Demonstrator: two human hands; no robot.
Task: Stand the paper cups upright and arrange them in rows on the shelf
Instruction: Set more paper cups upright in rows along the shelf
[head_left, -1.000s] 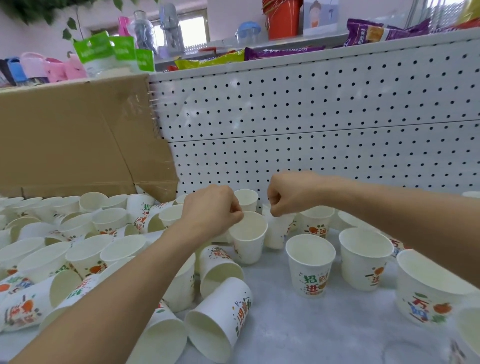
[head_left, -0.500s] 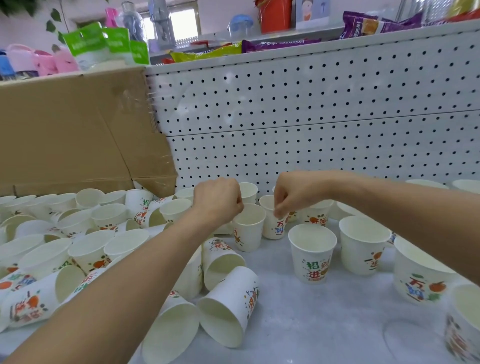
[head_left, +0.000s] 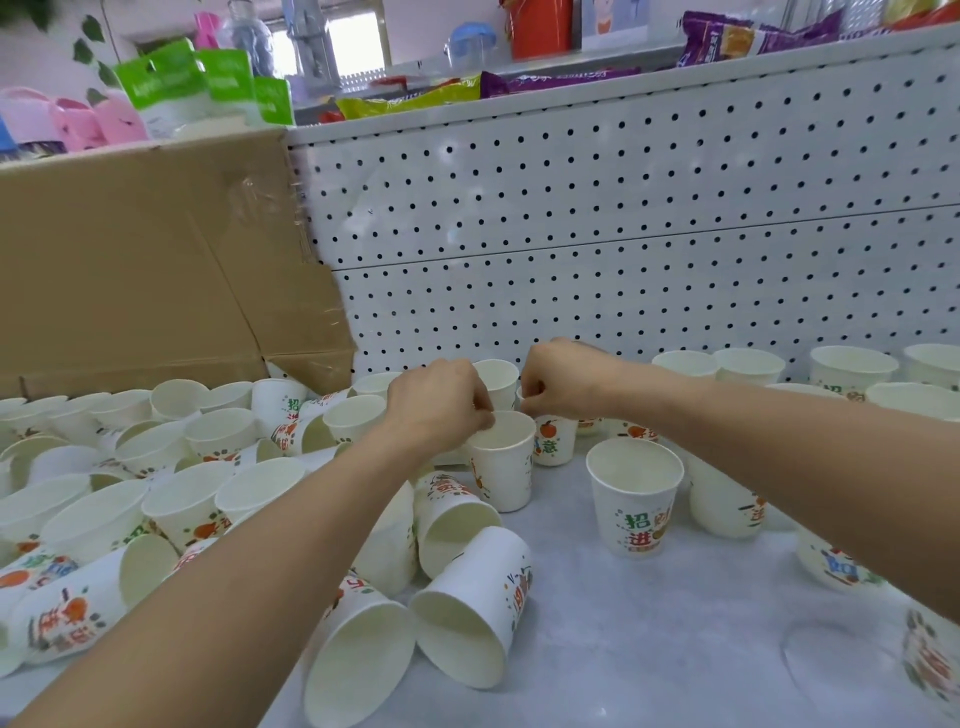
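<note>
Many white printed paper cups cover the shelf (head_left: 649, 649). My left hand (head_left: 436, 405) pinches the rim of an upright cup (head_left: 501, 470) near the shelf's middle. Just behind that cup, my right hand (head_left: 566, 384) pinches the top of another upright cup (head_left: 553, 444); its rim is hidden by my fingers. Three cups lie on their sides in front: one (head_left: 467, 608), one (head_left: 358, 654) and one (head_left: 452, 519). An upright cup (head_left: 634, 499) stands to the right. A row of upright cups (head_left: 748, 364) lines the back right.
A jumbled pile of cups (head_left: 130, 493) fills the left side. A cardboard box (head_left: 130, 270) stands behind the pile. The white pegboard (head_left: 623, 234) closes the back. More upright cups (head_left: 836, 566) sit under my right forearm.
Both hands, each with its cup, have shifted slightly back toward the pegboard and closer together. The lying cups have not moved.
</note>
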